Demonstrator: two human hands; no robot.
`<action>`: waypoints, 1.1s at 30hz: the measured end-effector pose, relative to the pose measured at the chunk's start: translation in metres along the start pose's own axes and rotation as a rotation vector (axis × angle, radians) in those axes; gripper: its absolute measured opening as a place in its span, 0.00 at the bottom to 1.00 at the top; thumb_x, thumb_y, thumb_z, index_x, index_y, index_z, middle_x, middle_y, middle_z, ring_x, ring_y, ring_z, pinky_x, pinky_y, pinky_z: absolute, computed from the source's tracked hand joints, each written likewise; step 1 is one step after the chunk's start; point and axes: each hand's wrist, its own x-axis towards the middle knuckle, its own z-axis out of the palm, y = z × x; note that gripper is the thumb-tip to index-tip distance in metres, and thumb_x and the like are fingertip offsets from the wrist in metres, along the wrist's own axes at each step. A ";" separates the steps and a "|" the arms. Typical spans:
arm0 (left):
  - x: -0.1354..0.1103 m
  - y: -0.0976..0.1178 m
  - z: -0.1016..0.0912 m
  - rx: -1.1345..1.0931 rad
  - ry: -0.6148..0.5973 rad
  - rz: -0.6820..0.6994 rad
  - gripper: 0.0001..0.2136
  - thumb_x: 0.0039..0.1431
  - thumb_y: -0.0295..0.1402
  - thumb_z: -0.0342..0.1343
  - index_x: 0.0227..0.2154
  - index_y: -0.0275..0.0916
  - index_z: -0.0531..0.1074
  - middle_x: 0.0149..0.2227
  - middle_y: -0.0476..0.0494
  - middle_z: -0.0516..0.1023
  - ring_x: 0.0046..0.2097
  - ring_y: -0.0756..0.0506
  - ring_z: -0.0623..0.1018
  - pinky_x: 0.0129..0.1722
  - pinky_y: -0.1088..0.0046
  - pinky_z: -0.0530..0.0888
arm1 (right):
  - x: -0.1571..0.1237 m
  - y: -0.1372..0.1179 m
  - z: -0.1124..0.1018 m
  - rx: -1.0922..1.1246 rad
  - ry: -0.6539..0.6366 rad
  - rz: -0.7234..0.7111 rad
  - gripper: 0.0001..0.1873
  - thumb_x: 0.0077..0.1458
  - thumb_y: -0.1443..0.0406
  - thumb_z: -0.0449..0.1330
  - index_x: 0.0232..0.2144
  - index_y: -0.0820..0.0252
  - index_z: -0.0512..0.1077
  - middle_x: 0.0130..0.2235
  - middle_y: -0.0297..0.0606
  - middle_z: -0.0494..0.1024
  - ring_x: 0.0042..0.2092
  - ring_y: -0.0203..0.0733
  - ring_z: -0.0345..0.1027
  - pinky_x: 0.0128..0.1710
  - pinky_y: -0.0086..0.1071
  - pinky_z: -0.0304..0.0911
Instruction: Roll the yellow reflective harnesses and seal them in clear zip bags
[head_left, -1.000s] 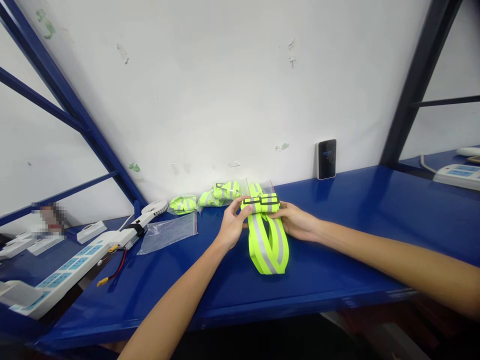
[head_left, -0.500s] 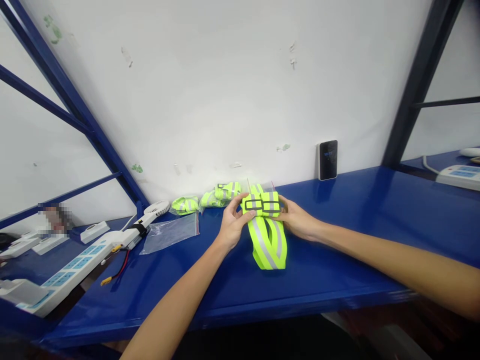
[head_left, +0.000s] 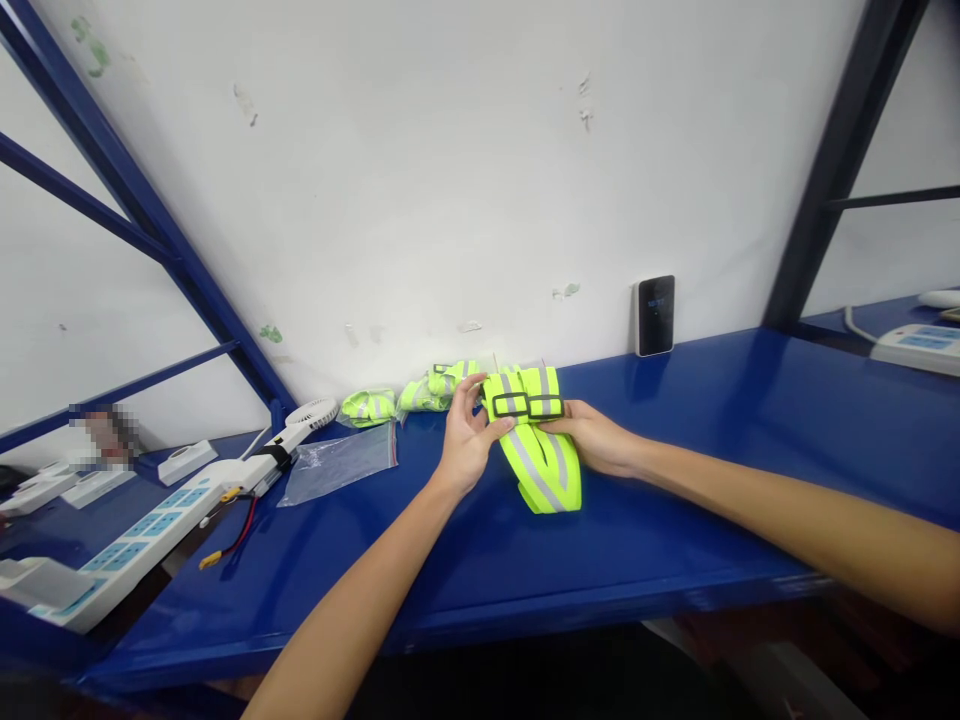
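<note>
A neon-yellow reflective strap (head_left: 536, 465) with grey stripes and black buckles is held over the blue table, partly folded, its loop hanging toward me. At its left edge, my left hand (head_left: 470, 440) pinches the folded band beside a buckle. My right hand (head_left: 592, 435) grips the right side near the other buckle, with some fingers hidden behind the strap. Behind it, along the wall, lie several bagged yellow straps (head_left: 427, 393). An open-looking clear zip bag (head_left: 341, 463), flat on the table, is left of my left hand.
A long white power strip (head_left: 142, 535) and a small white fan (head_left: 312, 412) sit at the left. A red-and-black cable with yellow connectors (head_left: 238, 535) lies by them. A dark-screened device (head_left: 655, 316) leans upright at the wall. Blue frame posts (head_left: 142, 210) rise at the side.
The strap's hanging loop has lifted and swung slightly right. Both hands keep hold of the folded band, and its buckles have tilted a little.
</note>
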 end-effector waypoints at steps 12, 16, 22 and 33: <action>-0.005 0.007 -0.002 0.228 -0.100 0.132 0.29 0.50 0.31 0.64 0.54 0.47 0.61 0.59 0.41 0.61 0.54 0.42 0.71 0.49 0.68 0.73 | -0.009 -0.017 0.011 0.094 -0.150 0.026 0.17 0.52 0.70 0.62 0.46 0.60 0.74 0.48 0.42 0.79 0.51 0.48 0.72 0.57 0.44 0.62; -0.008 0.003 0.000 0.326 -0.091 0.149 0.26 0.52 0.29 0.61 0.54 0.47 0.64 0.61 0.40 0.60 0.58 0.37 0.67 0.42 0.70 0.76 | -0.004 -0.015 0.009 0.043 -0.049 0.019 0.13 0.57 0.64 0.61 0.45 0.61 0.75 0.47 0.45 0.80 0.48 0.48 0.74 0.55 0.43 0.65; -0.011 0.009 0.003 0.506 -0.035 0.254 0.26 0.51 0.26 0.59 0.55 0.47 0.67 0.64 0.41 0.57 0.62 0.32 0.61 0.31 0.75 0.76 | 0.006 -0.007 0.000 0.084 0.022 -0.039 0.14 0.55 0.67 0.64 0.45 0.60 0.73 0.46 0.43 0.80 0.46 0.46 0.75 0.53 0.42 0.67; -0.009 0.014 0.005 0.406 -0.008 0.179 0.30 0.48 0.25 0.61 0.56 0.46 0.66 0.60 0.42 0.65 0.57 0.36 0.67 0.33 0.75 0.76 | -0.003 -0.005 0.003 0.111 0.003 0.013 0.16 0.58 0.64 0.60 0.49 0.56 0.68 0.49 0.42 0.78 0.46 0.48 0.75 0.45 0.43 0.72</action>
